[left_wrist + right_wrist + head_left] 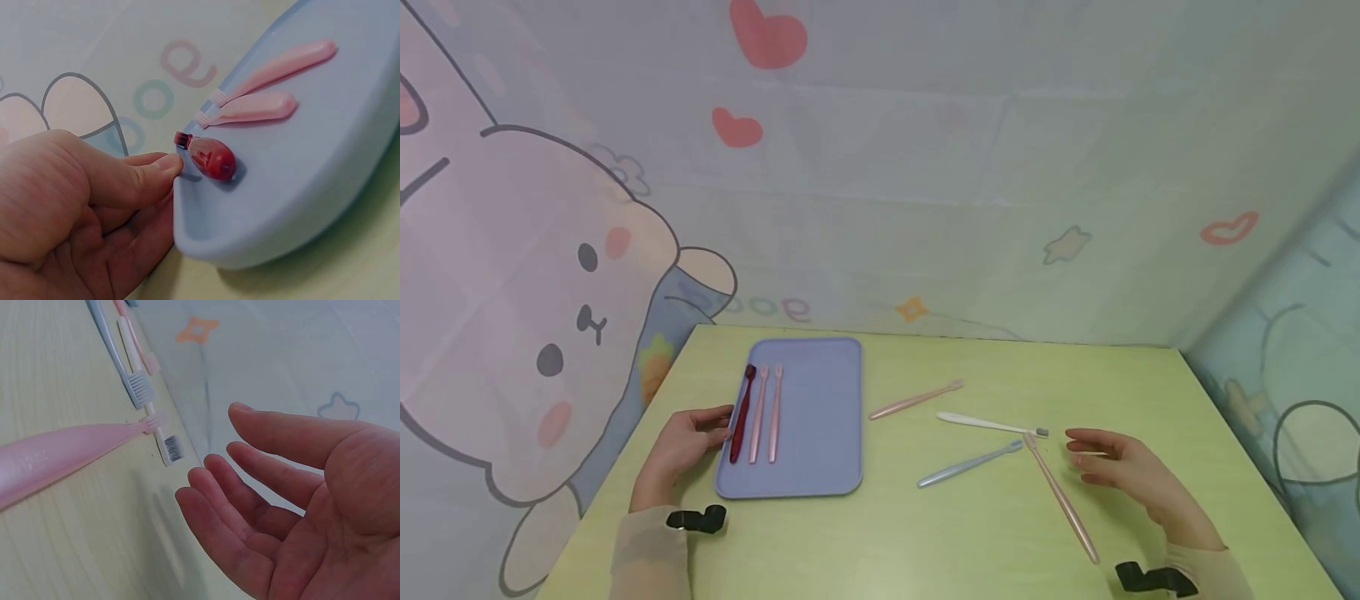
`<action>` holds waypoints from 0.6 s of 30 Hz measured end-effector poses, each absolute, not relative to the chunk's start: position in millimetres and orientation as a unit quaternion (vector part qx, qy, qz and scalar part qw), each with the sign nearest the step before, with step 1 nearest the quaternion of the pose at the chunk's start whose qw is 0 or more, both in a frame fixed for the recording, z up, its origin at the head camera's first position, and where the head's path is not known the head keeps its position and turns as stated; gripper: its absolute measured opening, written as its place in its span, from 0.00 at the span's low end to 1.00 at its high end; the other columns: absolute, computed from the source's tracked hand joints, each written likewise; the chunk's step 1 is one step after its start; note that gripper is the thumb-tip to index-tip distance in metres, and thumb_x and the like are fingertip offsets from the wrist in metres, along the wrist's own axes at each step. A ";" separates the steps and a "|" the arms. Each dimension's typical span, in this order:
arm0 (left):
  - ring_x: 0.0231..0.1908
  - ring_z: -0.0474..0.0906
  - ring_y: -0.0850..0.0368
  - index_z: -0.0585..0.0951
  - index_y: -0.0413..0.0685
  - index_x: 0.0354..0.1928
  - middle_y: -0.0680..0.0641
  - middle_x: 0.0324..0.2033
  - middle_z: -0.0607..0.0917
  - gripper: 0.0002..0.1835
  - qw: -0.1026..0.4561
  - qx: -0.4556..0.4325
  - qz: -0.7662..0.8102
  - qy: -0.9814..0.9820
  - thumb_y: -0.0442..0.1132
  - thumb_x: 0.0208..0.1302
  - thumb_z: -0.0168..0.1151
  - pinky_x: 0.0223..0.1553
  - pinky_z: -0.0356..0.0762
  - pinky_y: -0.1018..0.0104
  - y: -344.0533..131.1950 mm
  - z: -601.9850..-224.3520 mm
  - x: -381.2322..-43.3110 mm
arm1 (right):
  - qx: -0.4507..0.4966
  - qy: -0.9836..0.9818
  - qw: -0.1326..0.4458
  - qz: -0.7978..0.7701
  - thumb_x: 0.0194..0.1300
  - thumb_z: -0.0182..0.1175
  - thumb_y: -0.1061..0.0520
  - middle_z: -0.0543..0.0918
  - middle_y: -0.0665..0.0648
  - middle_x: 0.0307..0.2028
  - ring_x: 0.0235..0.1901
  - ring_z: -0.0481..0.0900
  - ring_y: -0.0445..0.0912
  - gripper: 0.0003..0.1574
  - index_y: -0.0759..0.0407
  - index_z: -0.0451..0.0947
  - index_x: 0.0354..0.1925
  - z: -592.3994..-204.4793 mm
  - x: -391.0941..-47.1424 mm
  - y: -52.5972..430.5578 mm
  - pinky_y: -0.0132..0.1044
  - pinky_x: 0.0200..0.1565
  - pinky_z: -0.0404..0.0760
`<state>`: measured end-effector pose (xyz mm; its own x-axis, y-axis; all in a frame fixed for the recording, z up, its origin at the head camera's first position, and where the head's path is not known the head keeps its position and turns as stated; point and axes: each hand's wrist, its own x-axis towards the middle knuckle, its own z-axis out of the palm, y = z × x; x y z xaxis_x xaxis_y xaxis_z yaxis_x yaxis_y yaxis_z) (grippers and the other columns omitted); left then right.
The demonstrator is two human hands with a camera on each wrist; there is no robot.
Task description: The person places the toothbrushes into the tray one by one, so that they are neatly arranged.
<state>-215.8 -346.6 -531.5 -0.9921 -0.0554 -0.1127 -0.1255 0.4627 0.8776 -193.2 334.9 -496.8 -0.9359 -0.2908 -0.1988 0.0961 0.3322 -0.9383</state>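
My left hand (pixel 683 448) pinches the left rim of the blue tray (pixel 820 417), thumb at the edge and the other fingers beneath it in the left wrist view. On the tray, a dark red toothbrush (pixel 741 421) lies closest to that hand, beside two pink toothbrushes (pixel 262 107). My right hand (pixel 1123 467) hovers over the table with loosely bent fingers and holds nothing. Just left of it are the heads of a white toothbrush (pixel 981 422) and a pink toothbrush (pixel 1063 500); a blue toothbrush (pixel 966 467) lies farther left.
Another pink toothbrush (pixel 913 400) rests between the tray and the white one. The yellow-green table (pixel 925 550) ends at the back against a printed curtain (pixel 970 208) with hearts and a rabbit. A second curtain hangs along the right side.
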 end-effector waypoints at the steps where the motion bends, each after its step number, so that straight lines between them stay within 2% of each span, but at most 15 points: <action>1: 0.51 0.84 0.58 0.77 0.30 0.70 0.30 0.59 0.85 0.26 0.033 -0.054 0.515 0.855 0.27 0.72 0.66 0.44 0.83 0.76 -346.1 -530.9 -215.8 | -0.063 0.799 0.170 -0.573 0.77 0.65 0.59 0.74 0.77 0.69 0.54 0.84 0.39 0.40 0.78 0.63 0.75 -496.9 -193.0 335.7 0.39 0.54 0.87; 6: 0.51 0.84 0.58 0.77 0.30 0.70 0.30 0.59 0.85 0.26 0.036 -0.057 0.523 0.850 0.27 0.72 0.66 0.46 0.85 0.73 -343.7 -529.2 -216.0 | -0.068 0.807 0.203 -0.551 0.76 0.67 0.59 0.78 0.75 0.66 0.51 0.85 0.40 0.37 0.78 0.68 0.73 -498.9 -192.2 340.8 0.41 0.51 0.89; 13: 0.53 0.84 0.51 0.77 0.29 0.70 0.29 0.60 0.84 0.26 0.040 -0.062 0.523 0.849 0.27 0.73 0.65 0.47 0.87 0.69 -343.1 -529.0 -214.3 | -0.080 0.815 0.261 -0.510 0.71 0.70 0.60 0.86 0.66 0.55 0.47 0.86 0.51 0.33 0.75 0.74 0.67 -501.7 -190.9 340.5 0.43 0.45 0.89; 18: 0.54 0.84 0.51 0.77 0.31 0.71 0.30 0.61 0.84 0.26 0.043 -0.067 0.519 0.851 0.28 0.73 0.66 0.47 0.87 0.69 -344.9 -530.5 -215.7 | -0.080 0.811 0.278 -0.508 0.68 0.72 0.62 0.87 0.63 0.53 0.45 0.86 0.51 0.34 0.77 0.75 0.66 -503.3 -189.8 334.5 0.43 0.43 0.89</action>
<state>-215.7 -344.9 -530.5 -0.9872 -0.0702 -0.1431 -0.1594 0.4511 0.8781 -189.8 334.5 -503.3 -0.8328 -0.4129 -0.3688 0.1519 0.4702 -0.8694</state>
